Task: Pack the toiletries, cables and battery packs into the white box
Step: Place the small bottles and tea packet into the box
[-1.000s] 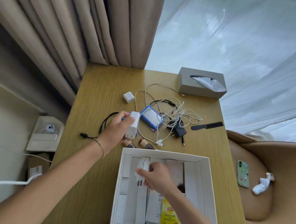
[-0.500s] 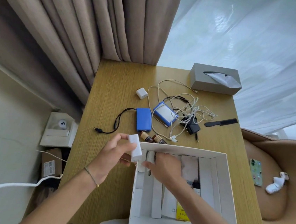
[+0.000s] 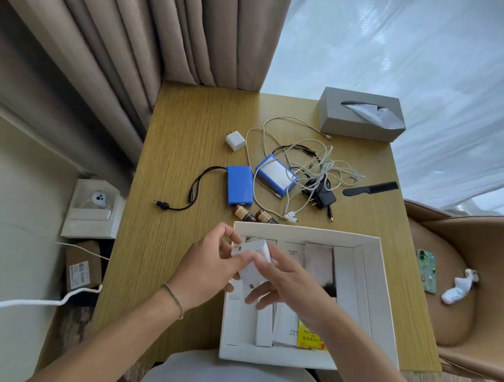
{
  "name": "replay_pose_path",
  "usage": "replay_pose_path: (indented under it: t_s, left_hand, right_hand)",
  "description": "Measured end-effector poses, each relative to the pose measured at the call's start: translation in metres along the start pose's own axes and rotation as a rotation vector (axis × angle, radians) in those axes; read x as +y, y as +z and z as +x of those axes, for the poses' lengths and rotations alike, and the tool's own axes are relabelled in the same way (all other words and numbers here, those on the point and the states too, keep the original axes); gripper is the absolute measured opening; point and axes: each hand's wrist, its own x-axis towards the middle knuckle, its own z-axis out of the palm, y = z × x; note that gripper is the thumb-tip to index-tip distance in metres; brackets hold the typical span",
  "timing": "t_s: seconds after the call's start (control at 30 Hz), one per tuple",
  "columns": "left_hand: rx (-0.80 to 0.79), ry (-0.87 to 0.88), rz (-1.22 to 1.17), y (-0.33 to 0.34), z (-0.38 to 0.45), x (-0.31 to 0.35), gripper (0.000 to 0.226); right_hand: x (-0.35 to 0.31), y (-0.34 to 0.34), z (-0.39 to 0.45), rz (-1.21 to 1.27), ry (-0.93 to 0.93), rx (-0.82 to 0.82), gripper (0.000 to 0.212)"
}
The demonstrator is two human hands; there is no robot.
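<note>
Both hands meet over the near-left corner of the white box point(image 3: 367, 299), the left hand point(image 3: 208, 267) and right hand point(image 3: 281, 282) each with fingers closed around a small white power pack point(image 3: 251, 260), held just above the box's compartments; several white cartons and a yellow tea packet point(image 3: 311, 338) already lie inside; still out on the table point(image 3: 180, 152) are a blue battery pack point(image 3: 239, 184), a second blue-edged pack point(image 3: 275, 174), tangled cables point(image 3: 313, 157), a white charger point(image 3: 235, 140), two small brown bottles point(image 3: 254, 215) and a black comb point(image 3: 370, 188); packing looks barely half done.
</note>
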Motion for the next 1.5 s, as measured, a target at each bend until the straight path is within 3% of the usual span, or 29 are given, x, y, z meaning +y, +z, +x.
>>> replay_pose_path:
  t_s: [0.13,0.23,0.33,0.47,0.63,0.83,0.97,1.1,1.27,1.43,1.5]
  left_hand:
    - [-0.002,0.098,0.064,-0.001,-0.006,-0.011,0.025]
    - [0.177,0.171,0.205,-0.008,-0.007,-0.025,0.013]
    - [0.208,0.136,0.265,-0.01,-0.004,-0.04,0.017]
    - [0.133,0.089,0.282,-0.002,-0.003,-0.05,0.034]
    - [0.13,0.075,0.263,0.005,-0.003,-0.053,0.034]
    - [0.108,0.064,0.216,0.005,-0.004,-0.059,0.027]
    - [0.089,0.062,0.174,0.003,-0.003,-0.062,0.02]
    - [0.09,0.064,0.152,0.003,-0.002,-0.062,0.021]
    - [0.081,0.075,0.141,0.003,0.002,-0.062,0.023]
    - [0.1,0.098,0.143,-0.001,0.007,-0.067,0.008]
    - [0.169,0.097,0.152,-0.005,0.016,-0.069,0.019]
  right_hand:
    - [0.011,-0.008,-0.004,-0.06,-0.063,0.009,0.025]
    - [0.014,-0.02,-0.003,-0.543,-0.129,0.095,0.014]
    - [0.019,-0.022,0.003,-1.089,-0.186,0.142,0.031]
    - [0.036,-0.015,0.017,-1.451,-0.329,-0.052,0.036]
    - [0.05,-0.012,0.029,-1.702,-0.398,-0.284,0.031]
    - [0.053,0.0,0.031,-1.76,-0.439,-0.406,0.02]
    - [0.06,0.005,0.03,-1.754,-0.386,-0.445,0.027]
    - [0.069,0.001,0.027,-1.563,-0.236,-0.384,0.046]
    - [0.073,-0.002,0.03,-1.297,-0.103,-0.234,0.052]
    - [0.061,-0.004,0.032,-1.164,-0.021,-0.181,0.044]
    - [0.042,-0.008,0.032,-1.094,-0.043,-0.146,0.04]
